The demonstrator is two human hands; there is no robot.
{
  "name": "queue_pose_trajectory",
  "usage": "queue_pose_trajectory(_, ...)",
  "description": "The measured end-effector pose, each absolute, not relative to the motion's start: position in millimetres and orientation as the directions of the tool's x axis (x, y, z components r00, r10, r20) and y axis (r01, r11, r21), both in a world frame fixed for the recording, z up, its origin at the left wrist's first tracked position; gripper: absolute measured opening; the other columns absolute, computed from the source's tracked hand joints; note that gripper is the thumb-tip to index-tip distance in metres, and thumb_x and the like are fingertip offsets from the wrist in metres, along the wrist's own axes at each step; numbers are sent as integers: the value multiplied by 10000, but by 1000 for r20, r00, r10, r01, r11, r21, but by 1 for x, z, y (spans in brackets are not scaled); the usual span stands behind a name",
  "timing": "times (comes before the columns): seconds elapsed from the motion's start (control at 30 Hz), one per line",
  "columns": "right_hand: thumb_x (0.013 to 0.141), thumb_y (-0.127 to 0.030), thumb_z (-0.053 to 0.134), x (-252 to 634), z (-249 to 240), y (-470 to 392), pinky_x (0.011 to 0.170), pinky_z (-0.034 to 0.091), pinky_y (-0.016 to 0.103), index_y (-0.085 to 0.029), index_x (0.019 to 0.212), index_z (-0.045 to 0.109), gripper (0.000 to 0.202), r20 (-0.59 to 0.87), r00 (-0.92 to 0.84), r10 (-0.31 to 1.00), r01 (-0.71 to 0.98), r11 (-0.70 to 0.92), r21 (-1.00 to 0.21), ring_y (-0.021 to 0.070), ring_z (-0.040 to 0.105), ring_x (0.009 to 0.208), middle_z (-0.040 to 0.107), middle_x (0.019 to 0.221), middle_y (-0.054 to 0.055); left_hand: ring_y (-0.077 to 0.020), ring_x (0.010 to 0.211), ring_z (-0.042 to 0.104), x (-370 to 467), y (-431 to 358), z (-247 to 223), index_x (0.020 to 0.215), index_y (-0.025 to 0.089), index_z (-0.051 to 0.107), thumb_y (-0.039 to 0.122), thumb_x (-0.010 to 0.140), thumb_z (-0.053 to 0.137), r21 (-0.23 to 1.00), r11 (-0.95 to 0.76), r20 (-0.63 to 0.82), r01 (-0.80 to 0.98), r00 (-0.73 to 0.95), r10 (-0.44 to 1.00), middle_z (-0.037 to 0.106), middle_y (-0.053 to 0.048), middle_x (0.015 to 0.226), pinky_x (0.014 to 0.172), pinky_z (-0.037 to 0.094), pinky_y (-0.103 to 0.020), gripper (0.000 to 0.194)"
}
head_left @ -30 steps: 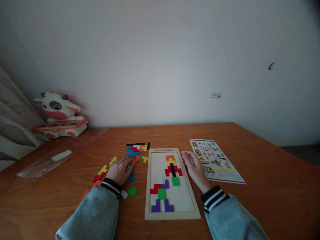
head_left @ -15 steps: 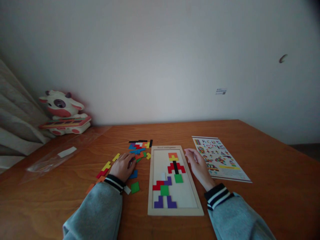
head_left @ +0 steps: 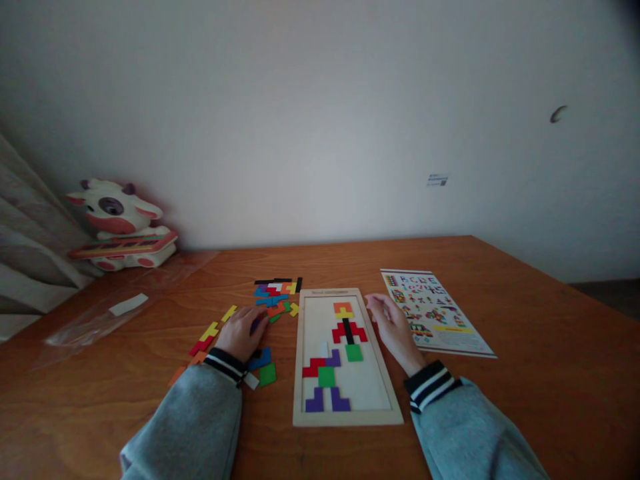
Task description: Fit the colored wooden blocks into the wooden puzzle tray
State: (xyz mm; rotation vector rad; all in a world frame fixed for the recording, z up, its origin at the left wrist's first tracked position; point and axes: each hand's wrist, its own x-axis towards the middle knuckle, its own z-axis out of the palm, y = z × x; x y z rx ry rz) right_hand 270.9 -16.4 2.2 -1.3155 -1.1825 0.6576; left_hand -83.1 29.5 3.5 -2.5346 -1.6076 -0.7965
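Observation:
Over the loose coloured pieces left of the board is my left hand [head_left: 243,333], its fingers curled down, with something purple partly visible beneath them. What it grips, if anything, is hidden. My right hand [head_left: 393,327] rests at the right edge of the wooden board [head_left: 373,393], fingers loosely bent and apart, holding nothing. On the board lie an orange and yellow block, red pieces around a black bar [head_left: 347,331], a green square [head_left: 354,353], and lower down white, red, purple and green pieces [head_left: 326,377]. A loose green square [head_left: 267,375] and a blue piece [head_left: 260,359] lie near my left wrist.
A printed pattern sheet [head_left: 440,313] lies right of the board. Several coloured pieces [head_left: 275,290] are grouped at its upper left. Yellow, red and orange pieces [head_left: 210,331] lie left of my left hand. A cow toy [head_left: 123,223] and plastic wrap [head_left: 85,327] are far left.
My left hand has shifted slightly, with its fingers now drawn back from the orange piece. The blue piece lies closer to the loose green square. The whole view has moved a little.

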Motion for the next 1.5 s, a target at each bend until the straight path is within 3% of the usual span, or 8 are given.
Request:
queue_pose_trajectory(0.17,846,-622,562,272,-1,-15,752,501,357,-190,1010,652,471,275,321,906,245,201,-948,251,634,886,696,959,95,-287,1168,584,-74,18,14,1225,204,624,524,900,542,166,-538,435,827,428,792,612,-118,1287,1021,471,-465,463)
queue_pose_trajectory(0.3,845,-619,565,272,-2,-15,754,506,358,-194,1013,654,466,269,315,910,242,197,-950,257,637,908,699,961,94,-350,1382,374,-67,5,14,1439,266,441,641,820,593,133,-682,323,719,619,716,403,-104,1513,1118,349,-546,740)
queue_pose_trajectory(0.4,848,-618,561,272,-2,-15,746,506,357,-194,1018,655,466,270,312,911,240,199,-950,256,640,904,699,960,94,-378,1392,350,-65,2,9,1463,270,402,756,707,627,134,-695,269,707,649,712,347,-108,1546,1130,307,-583,926)
queue_pose_trajectory(0.57,847,-616,562,272,-2,-16,735,507,358,-192,1015,657,465,273,304,913,248,201,-948,261,636,907,696,974,103,-300,1312,468,-69,11,4,1373,205,507,555,930,483,158,-628,264,762,581,770,488,-120,1444,1082,411,-501,565)
queue_pose_trajectory(0.7,854,-611,553,272,-5,-14,726,508,361,-190,1024,649,465,273,306,912,254,198,-947,265,632,903,694,964,106,-290,1200,546,-71,14,6,1289,201,570,469,949,481,151,-612,310,777,550,775,567,-113,1350,1023,458,-496,441)
queue_pose_trajectory(0.97,854,-597,559,270,-1,-16,735,502,365,-197,1011,644,438,261,302,917,251,188,-949,257,626,878,685,951,94,-236,1042,632,-66,15,9,1180,207,608,349,924,521,281,-593,389,755,475,789,662,-92,1126,925,528,-384,305)
queue_pose_trajectory(1.27,842,-620,565,271,4,-18,713,514,352,-205,982,650,445,281,312,908,261,202,-944,252,636,861,699,913,82,-180,856,678,-67,14,7,1209,211,573,339,889,538,383,-547,384,745,410,827,646,-84,1123,779,583,-296,347)
queue_pose_trajectory(1.5,808,-652,588,270,3,-18,730,522,364,-200,992,658,493,287,321,902,248,212,-945,254,647,863,709,952,99,-276,1128,587,-65,13,6,1218,211,596,320,921,488,243,-534,423,810,407,810,605,-107,1258,994,481,-470,334)
